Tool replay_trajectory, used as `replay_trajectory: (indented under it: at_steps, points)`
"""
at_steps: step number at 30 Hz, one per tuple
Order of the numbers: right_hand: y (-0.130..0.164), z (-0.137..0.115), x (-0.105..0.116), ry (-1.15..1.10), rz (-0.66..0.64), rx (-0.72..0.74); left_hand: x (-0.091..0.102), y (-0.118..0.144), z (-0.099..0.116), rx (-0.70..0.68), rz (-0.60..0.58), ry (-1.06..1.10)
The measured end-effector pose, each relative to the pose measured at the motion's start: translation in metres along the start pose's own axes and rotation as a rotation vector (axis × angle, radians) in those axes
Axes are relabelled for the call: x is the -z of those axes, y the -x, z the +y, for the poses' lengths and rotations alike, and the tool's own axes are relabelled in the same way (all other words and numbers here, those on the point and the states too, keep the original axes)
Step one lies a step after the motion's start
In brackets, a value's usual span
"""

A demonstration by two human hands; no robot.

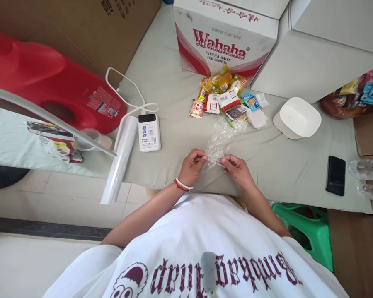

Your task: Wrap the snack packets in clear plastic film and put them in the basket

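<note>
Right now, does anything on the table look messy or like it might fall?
Yes. The white plastic roll sticks out past the table edge, its end over the floor. The snack packets lie in a loose heap by the Wahaha box. Both hands pinch a crumpled clear bag.

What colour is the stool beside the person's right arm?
Green. The stool shows best in the head view, at lower right.

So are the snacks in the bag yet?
Not yet. Both hands, left hand and right hand, pinch the clear plastic bag at its near edge; it looks empty. The snack packets lie piled by the Wahaha box, none bagged.
</note>
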State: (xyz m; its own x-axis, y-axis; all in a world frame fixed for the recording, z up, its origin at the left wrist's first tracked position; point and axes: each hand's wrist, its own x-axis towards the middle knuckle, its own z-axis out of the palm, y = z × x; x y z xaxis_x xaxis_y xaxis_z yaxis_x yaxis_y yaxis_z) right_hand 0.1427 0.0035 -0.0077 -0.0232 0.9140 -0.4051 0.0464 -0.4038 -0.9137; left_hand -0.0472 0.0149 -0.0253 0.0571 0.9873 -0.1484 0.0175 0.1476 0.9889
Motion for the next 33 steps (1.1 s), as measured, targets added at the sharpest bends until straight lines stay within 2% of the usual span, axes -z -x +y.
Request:
replay_trajectory:
  at_steps: [3, 6, 8, 11, 13, 18, 21, 23, 26, 28, 30, 33]
  points:
    - [0.001, 0.003, 0.000, 0.029, -0.013, 0.009, 0.007, 0.002, -0.002, 0.113, -0.016, 0.059]
    - [0.003, 0.001, 0.000, 0.137, -0.008, 0.095, 0.008, -0.001, 0.006, 0.164, -0.039, 0.028]
    - [0.003, -0.003, 0.000, 0.234, -0.005, 0.170, 0.006, -0.007, 0.016, 0.094, -0.031, -0.134]
    - [0.004, -0.009, 0.001, 0.350, -0.018, 0.250, -0.002, -0.018, 0.029, -0.068, -0.123, -0.435]
    - [0.005, -0.010, 0.002, 0.371, -0.001, 0.271, -0.008, -0.023, 0.032, -0.102, -0.160, -0.520]
    - [0.012, -0.006, 0.008, 0.291, 0.092, 0.214, -0.011, -0.024, 0.025, -0.101, 0.020, -0.437]
    - [0.017, 0.000, 0.020, 0.253, 0.147, 0.146, -0.002, -0.025, 0.016, -0.071, 0.144, -0.350]
    - [0.019, 0.004, 0.031, 0.245, 0.134, 0.096, 0.007, -0.026, 0.012, -0.044, 0.206, -0.283]
    - [0.018, 0.003, 0.047, 0.286, 0.009, 0.071, 0.016, -0.024, 0.010, -0.045, 0.203, -0.225]
    - [0.015, -0.004, 0.049, 0.386, -0.013, 0.133, 0.015, -0.020, 0.013, -0.069, 0.157, -0.231]
    - [0.008, -0.012, 0.043, 0.529, -0.002, 0.260, 0.010, -0.015, 0.017, -0.087, 0.106, -0.238]
    - [-0.007, -0.021, 0.020, 0.668, -0.006, 0.424, 0.000, -0.009, 0.024, -0.101, 0.057, -0.220]
